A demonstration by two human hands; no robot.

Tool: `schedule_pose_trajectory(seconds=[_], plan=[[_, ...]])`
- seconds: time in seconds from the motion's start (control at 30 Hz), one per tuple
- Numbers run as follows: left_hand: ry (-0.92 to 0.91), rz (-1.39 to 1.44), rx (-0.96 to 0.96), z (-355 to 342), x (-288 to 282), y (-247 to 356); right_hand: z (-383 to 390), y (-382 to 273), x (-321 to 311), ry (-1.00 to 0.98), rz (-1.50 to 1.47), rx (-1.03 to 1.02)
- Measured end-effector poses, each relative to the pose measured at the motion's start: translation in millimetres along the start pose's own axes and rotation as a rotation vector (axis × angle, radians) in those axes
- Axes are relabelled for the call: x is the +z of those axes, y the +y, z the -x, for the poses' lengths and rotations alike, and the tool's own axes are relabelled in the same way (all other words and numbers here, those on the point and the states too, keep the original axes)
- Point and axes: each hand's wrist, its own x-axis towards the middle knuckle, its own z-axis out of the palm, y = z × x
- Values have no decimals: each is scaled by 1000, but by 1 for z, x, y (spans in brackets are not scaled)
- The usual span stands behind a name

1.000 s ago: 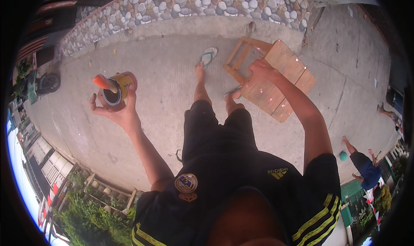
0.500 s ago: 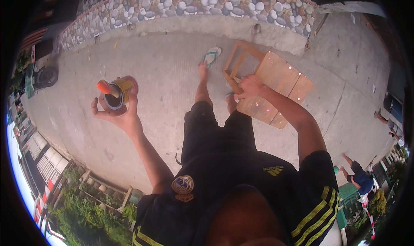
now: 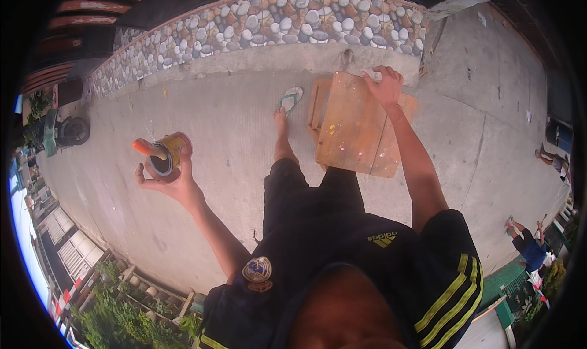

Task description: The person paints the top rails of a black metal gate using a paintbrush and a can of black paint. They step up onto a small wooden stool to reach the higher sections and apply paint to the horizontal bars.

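The right hand [image 3: 386, 91] touches the far edge of a wooden stool [image 3: 358, 129], grip unclear, planks [image 3: 345, 104] running forward; the left hand [image 3: 174, 182], well apart, grips a can [image 3: 176, 147] holding a brush [image 3: 142, 146].

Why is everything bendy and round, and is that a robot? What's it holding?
No robot here, just a person with two bare hands. The view comes from a camera worn on the person's head, looking down. Its wide fisheye lens bends straight edges, and that is why things look round.

The left hand holds an open, round yellow can. A tool with an orange end, perhaps a paintbrush, sticks out of it.

The right hand is at the far edge of a brown wooden stool or little table with coloured specks on top. I can't tell how tightly it grips.

A white flip-flop with green straps lies on the grey concrete ground, near the toes of one foot.
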Motion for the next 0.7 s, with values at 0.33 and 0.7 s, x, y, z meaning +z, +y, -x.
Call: schedule_pose_trajectory(seconds=[0.33,0.7], plan=[[-53,123,-3,42,12,49,6,29,-27,-418,19,163],[71,290,95,41,-15,130,-31,-30,-6,-463,55,271]])
